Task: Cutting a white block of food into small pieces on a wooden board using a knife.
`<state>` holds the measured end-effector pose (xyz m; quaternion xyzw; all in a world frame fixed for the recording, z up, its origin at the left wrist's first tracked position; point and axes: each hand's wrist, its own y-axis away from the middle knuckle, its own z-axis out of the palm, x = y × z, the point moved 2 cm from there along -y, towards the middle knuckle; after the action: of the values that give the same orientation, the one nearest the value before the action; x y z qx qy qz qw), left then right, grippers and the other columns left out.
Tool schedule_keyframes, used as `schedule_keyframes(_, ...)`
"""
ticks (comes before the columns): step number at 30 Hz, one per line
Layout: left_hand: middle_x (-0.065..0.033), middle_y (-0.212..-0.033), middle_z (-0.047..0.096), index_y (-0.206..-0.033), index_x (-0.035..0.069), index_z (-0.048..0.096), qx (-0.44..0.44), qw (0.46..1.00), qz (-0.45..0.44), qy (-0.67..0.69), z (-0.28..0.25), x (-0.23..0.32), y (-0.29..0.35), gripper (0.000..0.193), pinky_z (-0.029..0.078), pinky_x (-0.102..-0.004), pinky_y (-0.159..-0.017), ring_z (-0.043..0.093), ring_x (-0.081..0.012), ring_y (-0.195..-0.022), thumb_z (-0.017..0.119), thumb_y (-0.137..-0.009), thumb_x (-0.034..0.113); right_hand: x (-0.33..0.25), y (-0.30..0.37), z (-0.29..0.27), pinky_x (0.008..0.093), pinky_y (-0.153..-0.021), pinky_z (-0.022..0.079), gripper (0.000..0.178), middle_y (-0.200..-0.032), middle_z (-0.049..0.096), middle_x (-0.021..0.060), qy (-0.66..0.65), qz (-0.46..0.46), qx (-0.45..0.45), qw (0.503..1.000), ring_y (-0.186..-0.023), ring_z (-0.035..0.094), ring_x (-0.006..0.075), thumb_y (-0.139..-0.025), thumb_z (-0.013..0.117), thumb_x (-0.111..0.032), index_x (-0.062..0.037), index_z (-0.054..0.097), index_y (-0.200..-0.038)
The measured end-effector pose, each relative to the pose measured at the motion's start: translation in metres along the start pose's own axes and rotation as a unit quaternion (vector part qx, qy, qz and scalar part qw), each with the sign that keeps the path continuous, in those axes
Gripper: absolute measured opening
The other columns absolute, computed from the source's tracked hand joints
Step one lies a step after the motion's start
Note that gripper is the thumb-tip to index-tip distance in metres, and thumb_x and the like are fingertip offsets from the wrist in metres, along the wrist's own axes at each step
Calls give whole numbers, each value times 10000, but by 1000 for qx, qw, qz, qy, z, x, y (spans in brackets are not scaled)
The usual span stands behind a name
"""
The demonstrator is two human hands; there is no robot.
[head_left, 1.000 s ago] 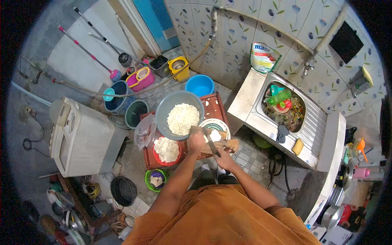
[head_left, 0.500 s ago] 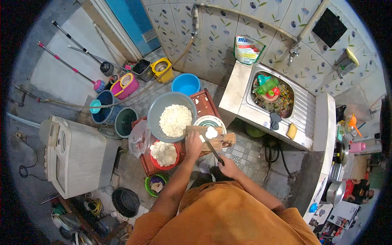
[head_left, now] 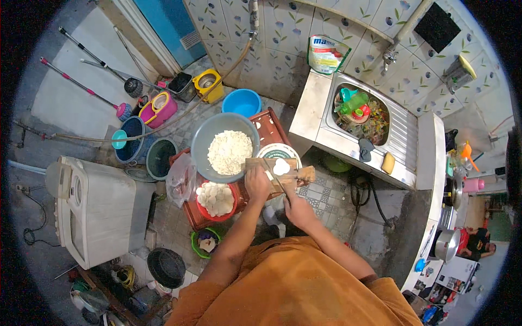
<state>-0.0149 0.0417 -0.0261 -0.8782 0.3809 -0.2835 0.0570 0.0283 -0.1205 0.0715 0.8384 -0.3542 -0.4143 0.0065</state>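
Knife held across a wooden board, supplies close around it

Your right hand (head_left: 299, 212) is closed around the handle of a knife (head_left: 278, 182), its blade slanting away from you over the wooden board (head_left: 292, 175). Your left hand (head_left: 258, 183) rests at the board's left side, fingers curled near the blade, probably to steady things; whether they pinch the small white strip (head_left: 269, 175) beside them, you cannot tell from here. A rounded white piece (head_left: 281, 166) lies right of the blade, apart from your fingers.

The grey basin (head_left: 199, 157) of white bits sits just beyond your left hand, and the red bowl (head_left: 235, 209) of larger white pieces nearer you, both seemingly placed for a short reach. The low red-brown desk (head_left: 272, 130) carries them.
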Motion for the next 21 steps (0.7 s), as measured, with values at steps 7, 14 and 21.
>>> schedule_keyframes(7,-164,-798,556,-830,29,524,13,999,49,-14,-7,4,1,83,429,-468,-748,518,-373,-791,515,-802,107,-2,-5,14,572,-652,471,492,-734,602,287,42,6,3,999,-689,589,475,-900,491,-181,-204,349,-1371)
schedule_keyframes(14,-108,-914,591,-966,55,607,-36,996,37,-67,-7,2,1,223,456,-411,-771,545,-299,-875,572,-770,156,-11,-5,6,547,-673,501,460,-758,633,250,85,34,-27,995,-713,627,440,-928,442,-232,-192,360,-1378)
schedule_keyframes(21,-102,-916,592,-965,82,619,-44,996,40,-65,-7,5,1,206,452,-417,-757,543,-295,-876,572,-780,160,-8,-5,5,536,-677,507,451,-815,640,252,109,66,-52,990,-744,634,429,-927,431,-224,-187,369,-1372)
